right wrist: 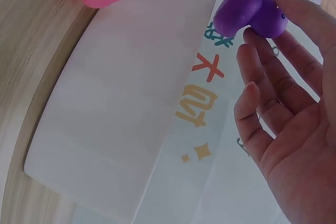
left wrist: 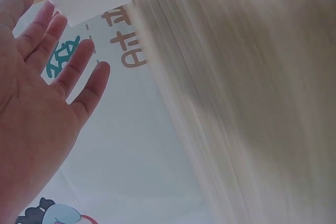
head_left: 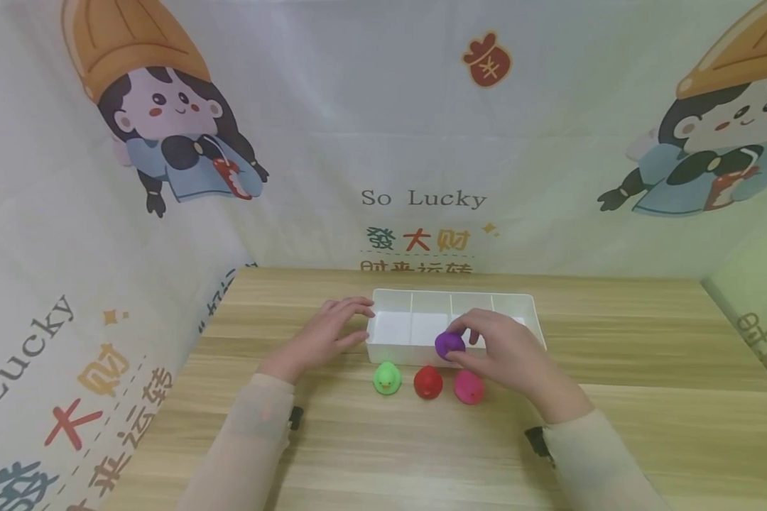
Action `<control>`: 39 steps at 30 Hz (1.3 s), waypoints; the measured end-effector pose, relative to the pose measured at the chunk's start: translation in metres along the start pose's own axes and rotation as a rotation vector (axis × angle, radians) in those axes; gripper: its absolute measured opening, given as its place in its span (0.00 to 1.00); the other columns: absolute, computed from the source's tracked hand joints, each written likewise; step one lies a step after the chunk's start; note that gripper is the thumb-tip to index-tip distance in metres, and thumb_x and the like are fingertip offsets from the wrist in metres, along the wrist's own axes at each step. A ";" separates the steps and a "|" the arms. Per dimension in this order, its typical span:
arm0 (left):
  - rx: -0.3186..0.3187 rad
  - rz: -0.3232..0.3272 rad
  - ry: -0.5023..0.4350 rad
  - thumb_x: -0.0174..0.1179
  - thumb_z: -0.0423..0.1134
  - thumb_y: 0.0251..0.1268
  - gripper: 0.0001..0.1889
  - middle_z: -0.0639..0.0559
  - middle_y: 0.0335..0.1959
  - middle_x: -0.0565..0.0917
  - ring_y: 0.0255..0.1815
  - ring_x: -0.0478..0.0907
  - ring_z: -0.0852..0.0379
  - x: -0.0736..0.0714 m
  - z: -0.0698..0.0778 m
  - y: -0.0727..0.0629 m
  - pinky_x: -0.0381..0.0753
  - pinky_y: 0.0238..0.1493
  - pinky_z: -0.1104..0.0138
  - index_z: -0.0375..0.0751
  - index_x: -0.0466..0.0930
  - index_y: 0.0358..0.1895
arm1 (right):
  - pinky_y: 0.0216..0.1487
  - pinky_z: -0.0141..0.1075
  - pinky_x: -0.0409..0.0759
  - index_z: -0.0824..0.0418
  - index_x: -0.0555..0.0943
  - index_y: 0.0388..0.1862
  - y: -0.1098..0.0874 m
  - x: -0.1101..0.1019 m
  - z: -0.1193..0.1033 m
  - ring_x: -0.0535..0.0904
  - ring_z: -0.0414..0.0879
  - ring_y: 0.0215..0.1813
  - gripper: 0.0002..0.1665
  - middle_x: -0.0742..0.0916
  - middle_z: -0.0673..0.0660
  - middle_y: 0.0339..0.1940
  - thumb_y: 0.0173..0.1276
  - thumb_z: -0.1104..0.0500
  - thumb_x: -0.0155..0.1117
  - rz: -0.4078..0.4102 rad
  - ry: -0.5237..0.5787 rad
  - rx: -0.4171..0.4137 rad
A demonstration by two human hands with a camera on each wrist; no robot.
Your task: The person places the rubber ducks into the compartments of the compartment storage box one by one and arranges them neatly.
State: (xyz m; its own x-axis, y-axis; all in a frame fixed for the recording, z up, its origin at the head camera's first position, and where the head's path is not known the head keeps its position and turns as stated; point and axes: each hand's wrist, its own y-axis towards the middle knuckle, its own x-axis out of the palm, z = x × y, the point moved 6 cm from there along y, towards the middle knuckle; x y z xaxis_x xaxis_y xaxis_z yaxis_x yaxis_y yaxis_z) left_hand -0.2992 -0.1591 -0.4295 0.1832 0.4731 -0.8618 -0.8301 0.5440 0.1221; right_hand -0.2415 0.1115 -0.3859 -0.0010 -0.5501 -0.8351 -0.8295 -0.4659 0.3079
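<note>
Between thumb and fingers my right hand (head_left: 501,348) pinches a purple rubber duck (head_left: 450,345), held up over the front wall of a white divided box (head_left: 399,354). The right wrist view shows the purple duck (right wrist: 247,11) gripped by its head, its base turned outward. At the box's left end is my left hand (head_left: 326,332), fingers extended with the fingertips right at the end wall. In front of the box a green duck (head_left: 386,379), a red duck (head_left: 428,382) and a pink duck (head_left: 469,387) stand in a row on the table.
The wooden table (head_left: 383,454) carries everything, its back edge meeting a printed cloth backdrop (head_left: 332,156). Upright dividers split the box into several compartments. A dark wrist strap (head_left: 538,441) shows by the right sleeve, another strap (head_left: 296,417) by the left.
</note>
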 end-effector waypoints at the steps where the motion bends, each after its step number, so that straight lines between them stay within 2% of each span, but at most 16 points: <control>1: 0.001 0.000 -0.001 0.62 0.43 0.75 0.20 0.49 0.78 0.70 0.74 0.66 0.42 0.000 0.000 0.000 0.66 0.79 0.46 0.42 0.77 0.65 | 0.39 0.33 0.81 0.51 0.86 0.47 0.001 0.000 0.000 0.80 0.41 0.41 0.17 0.87 0.43 0.39 0.61 0.52 0.80 -0.003 0.001 0.006; 8: 0.000 -0.003 0.000 0.62 0.43 0.75 0.20 0.48 0.78 0.70 0.75 0.65 0.42 0.002 0.000 0.001 0.65 0.79 0.46 0.42 0.77 0.65 | 0.41 0.34 0.82 0.51 0.86 0.47 0.008 0.004 -0.001 0.81 0.44 0.42 0.17 0.87 0.43 0.39 0.61 0.51 0.80 -0.014 0.005 0.025; 16: -0.002 0.022 -0.002 0.63 0.41 0.74 0.19 0.45 0.76 0.72 0.75 0.66 0.40 0.001 -0.002 -0.003 0.65 0.79 0.44 0.40 0.77 0.64 | 0.41 0.34 0.81 0.50 0.86 0.48 0.017 0.014 -0.004 0.82 0.46 0.44 0.17 0.87 0.43 0.40 0.62 0.50 0.79 -0.026 0.012 0.031; 23: -0.015 0.025 -0.002 0.63 0.43 0.74 0.20 0.47 0.76 0.71 0.76 0.65 0.42 0.001 -0.005 -0.005 0.65 0.80 0.45 0.42 0.77 0.64 | 0.40 0.33 0.81 0.50 0.86 0.49 0.024 0.020 -0.008 0.83 0.46 0.43 0.18 0.86 0.44 0.40 0.62 0.49 0.79 0.001 -0.011 0.037; 31: 0.003 0.022 0.007 0.63 0.42 0.74 0.20 0.47 0.76 0.72 0.76 0.65 0.41 0.002 -0.003 -0.002 0.64 0.79 0.44 0.43 0.77 0.64 | 0.40 0.33 0.81 0.51 0.86 0.49 0.028 0.021 -0.014 0.81 0.44 0.42 0.18 0.87 0.46 0.40 0.63 0.48 0.78 0.022 -0.042 0.050; 39: 0.001 0.010 0.011 0.63 0.43 0.74 0.20 0.47 0.77 0.71 0.77 0.65 0.42 0.002 -0.001 0.002 0.63 0.80 0.44 0.43 0.77 0.65 | 0.43 0.35 0.82 0.51 0.86 0.49 0.032 0.023 -0.015 0.82 0.45 0.44 0.18 0.89 0.47 0.45 0.63 0.48 0.78 0.042 -0.036 0.067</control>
State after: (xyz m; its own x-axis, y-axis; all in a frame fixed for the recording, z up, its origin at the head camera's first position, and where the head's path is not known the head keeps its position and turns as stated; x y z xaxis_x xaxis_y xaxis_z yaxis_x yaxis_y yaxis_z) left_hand -0.3011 -0.1581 -0.4315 0.1692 0.4706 -0.8660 -0.8312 0.5403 0.1312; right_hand -0.2601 0.0737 -0.3884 -0.0555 -0.5423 -0.8383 -0.8639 -0.3950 0.3127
